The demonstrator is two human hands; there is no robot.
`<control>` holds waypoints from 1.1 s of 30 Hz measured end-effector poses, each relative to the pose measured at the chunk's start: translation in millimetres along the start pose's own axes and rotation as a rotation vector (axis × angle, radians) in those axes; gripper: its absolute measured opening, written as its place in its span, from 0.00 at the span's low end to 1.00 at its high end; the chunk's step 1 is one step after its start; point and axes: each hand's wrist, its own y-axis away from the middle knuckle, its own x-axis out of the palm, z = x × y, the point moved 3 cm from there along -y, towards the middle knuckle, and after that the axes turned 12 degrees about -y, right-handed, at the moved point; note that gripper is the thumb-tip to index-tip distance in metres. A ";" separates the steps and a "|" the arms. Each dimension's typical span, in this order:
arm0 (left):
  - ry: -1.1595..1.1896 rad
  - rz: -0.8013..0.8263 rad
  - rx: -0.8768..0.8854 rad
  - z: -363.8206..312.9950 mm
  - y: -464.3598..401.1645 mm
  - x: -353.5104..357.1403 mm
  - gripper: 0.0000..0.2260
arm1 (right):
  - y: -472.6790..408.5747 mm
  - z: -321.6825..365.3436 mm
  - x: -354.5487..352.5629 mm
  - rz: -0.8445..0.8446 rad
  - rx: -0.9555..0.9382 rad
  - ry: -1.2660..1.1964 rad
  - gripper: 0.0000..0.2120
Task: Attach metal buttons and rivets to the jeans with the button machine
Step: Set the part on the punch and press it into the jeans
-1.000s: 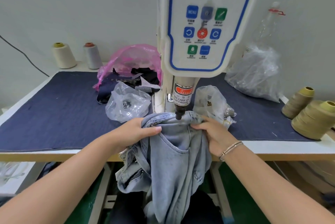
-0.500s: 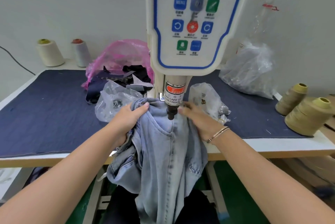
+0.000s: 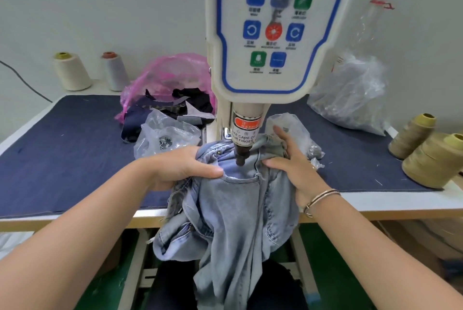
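Light blue jeans (image 3: 233, 212) hang over the table's front edge, their top bunched under the punch (image 3: 241, 156) of the white button machine (image 3: 273, 34). My left hand (image 3: 180, 166) grips the denim left of the punch, thumb on top of the fabric. Right of the punch, my right hand (image 3: 293, 166) holds the waistband, index finger stretched up along it. A pocket opening lies just below the punch. One small metal rivet (image 3: 220, 151) shows on the denim near my left fingers.
Clear bags of metal parts (image 3: 165, 139) (image 3: 298, 134) lie either side of the machine. A pink bag with dark scraps (image 3: 165, 89) sits behind. Thread cones stand at back left (image 3: 71, 71) and at right (image 3: 433, 161). Dark denim cloth (image 3: 62, 154) covers the table.
Both hands have turned and shifted the jeans under the punch; a pocket opening now faces up. My right index finger has stretched out. The view moved closer to the machine.
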 end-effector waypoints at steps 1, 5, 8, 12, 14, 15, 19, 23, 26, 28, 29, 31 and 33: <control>-0.009 -0.007 -0.026 1.4 -0.6 -1.9 0.15 | -2.7 -1.5 2.6 -0.003 0.026 -0.044 0.33; 0.016 -0.185 -0.072 7.7 -4.7 -4.1 0.16 | -18.6 -2.0 13.5 -0.016 0.146 -0.124 0.28; -0.015 -0.370 -0.118 15.8 -6.8 -4.8 0.16 | -22.0 -8.9 19.7 -0.041 0.127 -0.085 0.28; -0.044 -0.481 -0.167 25.6 -7.1 -0.1 0.18 | -15.7 -16.6 16.7 -0.003 0.030 0.008 0.22; -0.007 -0.475 -0.154 27.0 -6.2 1.1 0.22 | -12.8 -18.0 13.6 0.099 0.008 0.063 0.25; 0.013 -0.470 -0.146 27.0 -5.7 1.6 0.24 | -11.5 -18.0 12.3 0.157 0.002 0.092 0.29; 0.073 -0.472 -0.128 28.7 -3.2 1.2 0.25 | -8.0 -17.1 13.4 0.231 0.011 0.220 0.30; 0.145 -0.440 -0.081 29.5 -0.1 2.8 0.23 | -9.1 -20.2 11.4 0.212 0.011 0.243 0.26; 0.164 -0.316 0.021 26.4 3.5 4.9 0.18 | -10.5 -23.8 9.8 0.206 0.021 0.224 0.28; 0.134 -0.229 0.047 25.2 4.0 7.2 0.19 | -12.0 -25.4 8.3 0.211 0.025 0.193 0.27; 0.130 -0.219 0.047 25.7 3.0 7.7 0.19 | -12.0 -25.6 8.7 0.218 0.019 0.183 0.26; 0.156 -0.264 0.057 26.3 0.6 8.1 0.20 | -10.9 -26.2 10.5 0.246 0.022 0.131 0.26; 0.181 -0.314 0.079 27.1 -1.4 7.8 0.19 | -10.4 -25.7 10.0 0.259 0.022 0.031 0.28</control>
